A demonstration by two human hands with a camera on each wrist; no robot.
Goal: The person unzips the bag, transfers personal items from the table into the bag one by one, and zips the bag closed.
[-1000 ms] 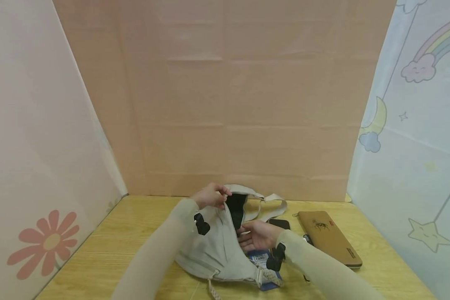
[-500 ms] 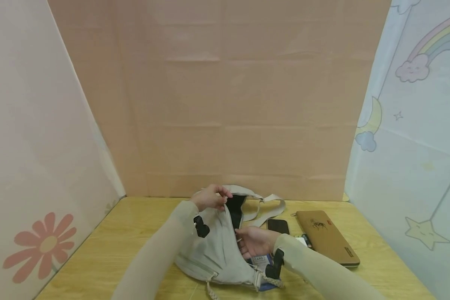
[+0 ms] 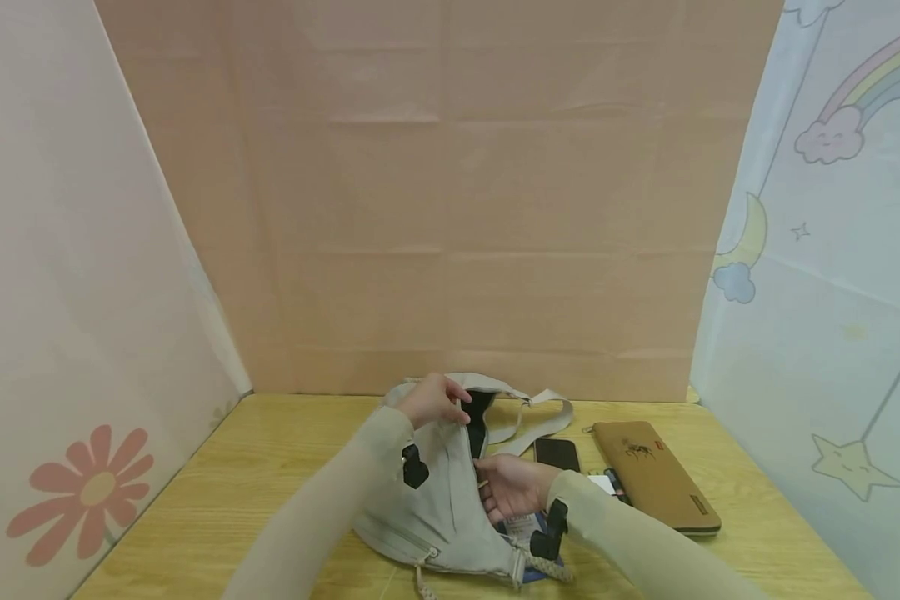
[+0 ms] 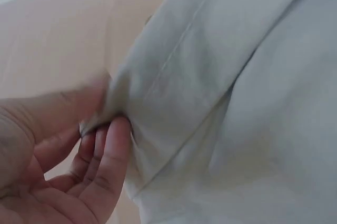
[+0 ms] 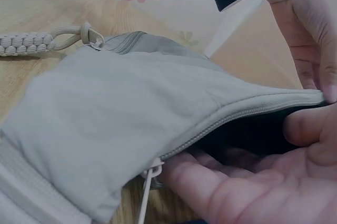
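A pale grey sling bag lies on the table, its zipped mouth apart and a black lining showing. My left hand pinches the edge of the opening near its far end, thumb on one side and fingers on the other. At the near end of the opening, my right hand holds the opposite edge, its thumb over the dark inside; those fingertips are partly hidden. Beside it in the right wrist view hangs the zip slider. Under the right hand lies a blue card holder, mostly covered.
Right of the bag lie a black phone, a small white item and a brown zip pouch. The bag's strap loops behind. A braided cord trails near the front. Fabric screens stand around the wooden table.
My left hand has shifted slightly right with the bag's edge, and the opening looks narrower. The right hand has dropped slightly at the mouth, uncovering more of the phone and the white item.
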